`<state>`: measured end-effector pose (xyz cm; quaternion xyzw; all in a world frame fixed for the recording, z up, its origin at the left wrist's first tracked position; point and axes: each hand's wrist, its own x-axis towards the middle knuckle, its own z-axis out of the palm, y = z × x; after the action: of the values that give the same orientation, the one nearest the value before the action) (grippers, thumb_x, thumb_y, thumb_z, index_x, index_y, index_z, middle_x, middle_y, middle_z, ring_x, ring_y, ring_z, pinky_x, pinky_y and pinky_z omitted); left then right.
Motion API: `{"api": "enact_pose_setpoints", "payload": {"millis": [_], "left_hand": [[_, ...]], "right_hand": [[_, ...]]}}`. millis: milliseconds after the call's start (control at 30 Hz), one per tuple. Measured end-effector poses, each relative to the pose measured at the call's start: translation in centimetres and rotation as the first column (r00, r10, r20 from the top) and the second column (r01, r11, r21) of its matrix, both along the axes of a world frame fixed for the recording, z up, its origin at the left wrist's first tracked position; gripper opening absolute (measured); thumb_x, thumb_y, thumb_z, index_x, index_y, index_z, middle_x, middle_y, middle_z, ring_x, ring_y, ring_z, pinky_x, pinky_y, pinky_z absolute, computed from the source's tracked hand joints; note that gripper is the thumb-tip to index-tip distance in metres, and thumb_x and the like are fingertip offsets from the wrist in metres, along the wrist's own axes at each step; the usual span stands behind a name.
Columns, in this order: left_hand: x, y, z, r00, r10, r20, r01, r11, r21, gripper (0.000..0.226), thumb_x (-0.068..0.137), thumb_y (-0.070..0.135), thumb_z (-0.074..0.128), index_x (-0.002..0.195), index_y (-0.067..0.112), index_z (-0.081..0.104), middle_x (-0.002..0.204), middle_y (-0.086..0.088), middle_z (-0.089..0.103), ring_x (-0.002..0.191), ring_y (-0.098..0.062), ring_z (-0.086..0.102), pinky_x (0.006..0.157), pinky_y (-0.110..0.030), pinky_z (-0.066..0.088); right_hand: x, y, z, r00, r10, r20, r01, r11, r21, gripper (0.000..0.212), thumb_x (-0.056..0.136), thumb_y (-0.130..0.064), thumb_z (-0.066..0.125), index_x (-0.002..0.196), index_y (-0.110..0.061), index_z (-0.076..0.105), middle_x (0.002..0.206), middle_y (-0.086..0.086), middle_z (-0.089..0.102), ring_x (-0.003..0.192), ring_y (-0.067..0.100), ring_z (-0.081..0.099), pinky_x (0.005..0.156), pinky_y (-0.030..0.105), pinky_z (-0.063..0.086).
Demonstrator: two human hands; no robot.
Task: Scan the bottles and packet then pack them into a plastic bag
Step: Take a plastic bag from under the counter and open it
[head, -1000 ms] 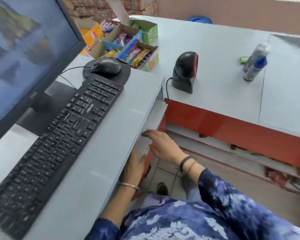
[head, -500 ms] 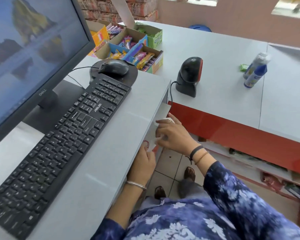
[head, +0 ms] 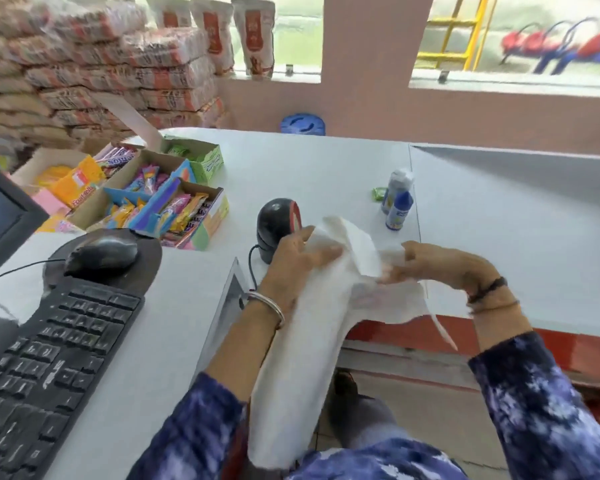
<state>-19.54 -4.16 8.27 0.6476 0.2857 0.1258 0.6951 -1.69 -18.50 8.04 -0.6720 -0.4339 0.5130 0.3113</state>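
Above the desk's [head: 326,174] near edge, both hands' fingers gripped a white plastic bag [head: 305,323]: left hand [head: 291,261], right hand [head: 444,263]; two bottles [head: 397,199] stood beyond.

Thin matt white plastic bag [head: 312,334]; smooth matt grey counter [head: 326,168]; glossy black plastic scanner [head: 274,223]; metal bangle [head: 269,304].

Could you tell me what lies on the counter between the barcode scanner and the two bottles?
In the head view, only bare white counter lies between the scanner and the bottles; the raised plastic bag overlaps part of that stretch.
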Motion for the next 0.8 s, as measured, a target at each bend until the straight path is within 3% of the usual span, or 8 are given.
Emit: {"api": "enact_pose_setpoints", "payload": {"millis": [67, 267, 367, 467, 533, 600, 700, 800], "left_hand": [[4.4, 2.1, 1.4, 1.0, 0.003, 0.031, -0.004, 0.999, 0.043, 0.014, 0.071, 0.019, 0.071, 0.083, 0.014, 0.066, 0.081, -0.01, 0.062, 0.075, -0.023, 0.056, 0.068, -0.035, 0.046], [18.1, 7.8, 8.4, 0.984, 0.085, 0.158, -0.153, 0.856, 0.493, 0.01, 0.083, 0.011, 0.062, 0.091, 0.006, 0.064, 0.08, -0.006, 0.062, 0.073, -0.012, 0.056, 0.071, -0.029, 0.047], [22.5, 10.4, 10.9, 0.914, 0.205, 0.35, -0.387, 0.696, 0.604, 0.026, 0.076, -0.001, 0.06, 0.1, 0.009, 0.064, 0.1, -0.017, 0.067, 0.089, -0.025, 0.06, 0.086, -0.041, 0.052], [25.5, 12.1, 10.5, 0.747, 0.319, 0.584, -0.656, 0.497, 0.568, 0.035, 0.068, 0.007, 0.07, 0.1, 0.013, 0.058, 0.112, -0.008, 0.057, 0.107, -0.022, 0.052, 0.097, -0.044, 0.043], [26.7, 11.5, 9.1, 0.621, 0.538, 0.569, -0.772, 0.544, 0.328, 0.048, 0.066, 0.015, 0.075, 0.106, 0.014, 0.046, 0.112, -0.005, 0.046, 0.109, -0.023, 0.041, 0.094, -0.036, 0.037], [27.5, 10.8, 5.8, 0.608, 0.67, 0.426, -0.757, 0.651, 0.056, 0.038, 0.073, 0.011, 0.07, 0.094, 0.018, 0.039, 0.094, 0.004, 0.043, 0.099, -0.021, 0.04, 0.082, -0.029, 0.038], [28.1, 10.3, 0.5, 0.855, 0.5, 0.138, -0.499, 0.865, -0.049, 0.011, 0.089, 0.008, 0.044, 0.082, 0.016, 0.043, 0.076, 0.006, 0.044, 0.087, -0.024, 0.047, 0.074, -0.024, 0.046], [28.7, 10.4, -2.4, 0.928, 0.369, 0.044, -0.354, 0.914, -0.197, 0.013, 0.092, 0.012, 0.044, 0.094, 0.02, 0.054, 0.083, -0.002, 0.057, 0.086, -0.024, 0.052, 0.066, -0.015, 0.047]], "right_hand": [[3.0, 0.6, 1.7, 0.994, -0.101, 0.043, 0.096, 0.99, 0.103, 0.018, 0.078, -0.025, 0.071, 0.091, -0.012, 0.071, 0.088, 0.005, 0.073, 0.082, 0.021, 0.068, 0.076, 0.034, 0.055], [14.6, 5.7, 8.4, 0.852, -0.421, 0.311, 0.248, 0.848, 0.469, 0.019, 0.089, -0.008, 0.058, 0.09, 0.011, 0.06, 0.079, 0.011, 0.061, 0.071, 0.017, 0.056, 0.066, 0.027, 0.047], [17.9, 9.1, 11.9, 0.641, -0.596, 0.484, 0.146, 0.713, 0.686, 0.014, 0.09, -0.004, 0.052, 0.08, -0.002, 0.062, 0.074, 0.01, 0.059, 0.071, 0.015, 0.049, 0.058, 0.022, 0.035], [19.7, 11.7, 13.1, 0.346, -0.785, 0.514, -0.023, 0.54, 0.841, 0.02, 0.082, -0.001, 0.052, 0.09, -0.006, 0.07, 0.083, 0.012, 0.073, 0.071, 0.02, 0.062, 0.061, 0.026, 0.045], [20.5, 13.3, 12.1, 0.22, -0.834, 0.506, -0.088, 0.5, 0.862, 0.02, 0.079, 0.0, 0.053, 0.085, -0.009, 0.07, 0.082, 0.01, 0.075, 0.068, 0.025, 0.065, 0.057, 0.03, 0.049], [20.7, 14.8, 9.5, 0.156, -0.807, 0.57, -0.072, 0.566, 0.821, 0.019, 0.075, 0.003, 0.055, 0.079, -0.01, 0.069, 0.079, 0.008, 0.074, 0.061, 0.03, 0.063, 0.054, 0.028, 0.046], [20.5, 16.9, 4.6, 0.158, -0.695, 0.701, -0.002, 0.71, 0.705, 0.01, 0.07, 0.001, 0.063, 0.07, -0.01, 0.065, 0.068, 0.011, 0.07, 0.052, 0.032, 0.06, 0.049, 0.026, 0.037], [20.4, 19.1, 0.2, 0.294, -0.582, 0.758, 0.136, 0.811, 0.569, 0.017, 0.075, -0.015, 0.066, 0.063, -0.007, 0.057, 0.067, 0.014, 0.066, 0.059, 0.034, 0.06, 0.052, 0.027, 0.029]]}}
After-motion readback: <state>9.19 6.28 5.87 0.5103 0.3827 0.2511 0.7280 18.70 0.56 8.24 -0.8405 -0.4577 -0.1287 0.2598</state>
